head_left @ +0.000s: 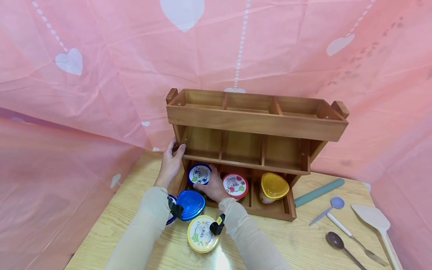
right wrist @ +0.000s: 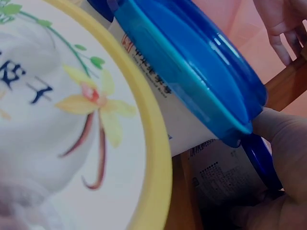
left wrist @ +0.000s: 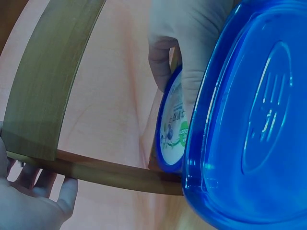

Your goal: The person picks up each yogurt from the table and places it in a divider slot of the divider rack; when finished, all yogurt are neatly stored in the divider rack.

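Note:
A three-tier wooden rack (head_left: 256,122) stands at the back of the table. My left hand (head_left: 170,164) grips its left side by the middle tier, thumb in front. In the bottom-left compartment, my right hand (head_left: 216,188) holds a round tub with a dark blue rim (head_left: 199,174) and blueberries on its white lid; the left wrist view shows this lid tilted. Right of that hand, a red-rimmed tub (head_left: 236,185) sits in the middle compartment. A tub with a yellow rounded-triangular lid (head_left: 274,186) occupies the right one.
In front of the rack stand a blue-lidded tub (head_left: 191,204), a yellow-rimmed tub (head_left: 199,234) and another dark-blue-rimmed tub (head_left: 171,220), partly hidden by my left wrist. At right lie a green rod (head_left: 318,192), spoons (head_left: 335,240), a fork (head_left: 362,245) and a white spatula (head_left: 374,219).

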`<state>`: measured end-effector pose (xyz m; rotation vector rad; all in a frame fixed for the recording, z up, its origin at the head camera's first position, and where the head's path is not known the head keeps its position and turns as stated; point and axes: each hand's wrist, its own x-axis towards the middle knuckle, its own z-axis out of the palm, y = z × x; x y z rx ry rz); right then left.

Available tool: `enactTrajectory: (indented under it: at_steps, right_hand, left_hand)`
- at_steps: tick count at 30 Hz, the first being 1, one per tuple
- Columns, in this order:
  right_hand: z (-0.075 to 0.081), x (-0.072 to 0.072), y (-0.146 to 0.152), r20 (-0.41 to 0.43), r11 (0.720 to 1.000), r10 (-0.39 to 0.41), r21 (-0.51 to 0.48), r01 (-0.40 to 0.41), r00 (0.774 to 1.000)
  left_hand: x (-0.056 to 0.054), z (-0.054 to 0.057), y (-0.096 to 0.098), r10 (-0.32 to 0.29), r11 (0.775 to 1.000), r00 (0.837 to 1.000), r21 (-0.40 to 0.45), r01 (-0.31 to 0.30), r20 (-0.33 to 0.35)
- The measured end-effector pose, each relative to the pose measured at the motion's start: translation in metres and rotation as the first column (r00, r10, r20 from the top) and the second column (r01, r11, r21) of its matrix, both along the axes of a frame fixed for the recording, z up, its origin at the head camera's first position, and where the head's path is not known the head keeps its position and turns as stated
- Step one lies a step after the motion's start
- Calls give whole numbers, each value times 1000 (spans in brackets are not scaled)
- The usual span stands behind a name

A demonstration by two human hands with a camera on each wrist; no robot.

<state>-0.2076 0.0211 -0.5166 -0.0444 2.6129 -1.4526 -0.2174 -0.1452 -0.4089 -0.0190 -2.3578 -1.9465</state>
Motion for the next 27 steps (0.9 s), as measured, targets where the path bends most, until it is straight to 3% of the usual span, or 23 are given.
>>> enactTrajectory:
  at_steps: [5, 8, 17, 27]
  right_hand:
    - [-2, 0, 0, -3, 999, 17, 29, -17, 1000]
    - [-2, 2, 1, -2, 999, 24, 34, -23, 1000]
    - [3, 5, 1, -23, 999, 31, 27, -31, 999]
    - [27, 25, 14, -63, 996, 74, -39, -76, 995]
  left_hand:
    - [-14, -22, -5, 8, 1000, 1000, 16, -8, -8]
    - [-15, -27, -5, 16, 1000, 1000, 5, -16, -19]
    - [-14, -27, -4, 22, 1000, 999, 7, -22, -30]
    - [-17, -24, -6, 8, 1000, 1000, 13, -8, 5]
